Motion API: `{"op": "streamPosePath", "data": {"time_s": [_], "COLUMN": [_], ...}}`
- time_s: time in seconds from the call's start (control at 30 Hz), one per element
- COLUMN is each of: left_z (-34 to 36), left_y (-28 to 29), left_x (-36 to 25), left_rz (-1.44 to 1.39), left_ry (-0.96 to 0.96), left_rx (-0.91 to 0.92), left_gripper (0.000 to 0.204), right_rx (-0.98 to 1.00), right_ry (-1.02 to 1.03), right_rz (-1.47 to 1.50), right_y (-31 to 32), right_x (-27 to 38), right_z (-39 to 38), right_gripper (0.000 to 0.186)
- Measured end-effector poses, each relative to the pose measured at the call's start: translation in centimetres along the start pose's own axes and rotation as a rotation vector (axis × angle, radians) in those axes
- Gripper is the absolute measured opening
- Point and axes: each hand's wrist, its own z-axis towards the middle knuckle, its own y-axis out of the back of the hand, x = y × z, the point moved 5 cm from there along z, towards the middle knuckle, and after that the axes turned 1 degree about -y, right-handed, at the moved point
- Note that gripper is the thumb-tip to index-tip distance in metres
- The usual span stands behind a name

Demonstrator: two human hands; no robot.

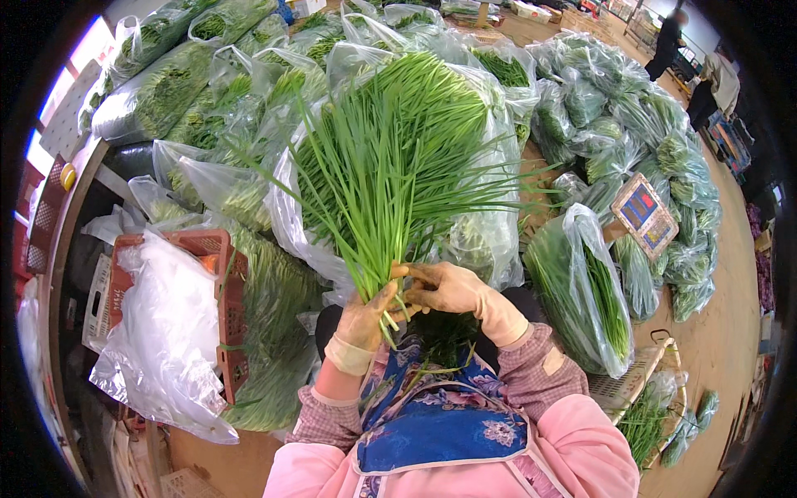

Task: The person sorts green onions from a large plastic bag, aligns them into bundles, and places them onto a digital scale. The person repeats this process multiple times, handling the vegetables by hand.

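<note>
My gloved left hand [365, 328] is wrapped round the pale lower ends of a loose bunch of garlic chives [378, 195], whose green leaves fan out away from me. At the stem ends my gloved right hand [452, 295] is closed, its fingertips pressed together against the stems beside the left hand. Behind the bunch, a big clear plastic bag [498, 178] stands open, packed with more chives [440, 100]. A few loose leaf scraps [440, 365] lie on my blue flowered apron [448, 436].
At left, a red-brown crate [232, 324] carries a stack of clear plastic bags [170, 315]. Bagged chives [581, 290] stand at right near a digital scale display [646, 217] and a basket [639, 382]. Bagged greens [614, 124] are piled behind. Two people [667, 46] are at far right.
</note>
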Motion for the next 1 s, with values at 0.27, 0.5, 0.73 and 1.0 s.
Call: {"op": "streamPosePath", "data": {"time_s": [0.27, 0.5, 0.73, 1.0], "left_z": [-0.6, 0.5, 4.8, 7.4], "left_y": [0.5, 4.9, 6.9, 5.5], "left_x": [-0.6, -4.5, -2.8, 3.0], "left_rz": [0.194, 0.226, 0.195, -0.119], "left_ry": [-0.021, -0.378, -0.252, -0.126], "left_rx": [0.002, -0.206, -0.155, -0.271], "left_gripper": [0.021, 0.025, 0.021, 0.022], "right_rx": [-0.083, 0.000, 0.147, -0.480], "right_ry": [0.143, 0.059, -0.217, -0.273], "right_rz": [-0.201, -0.260, 0.384, 0.258], "right_y": [-1.0, -0.8, 0.6, 0.0], "right_x": [1.2, -0.1, -1.9, -3.8], "right_z": [-1.7, -9.5, -10.4, 3.0], "right_gripper": [0.035, 0.019, 0.033, 0.061]}}
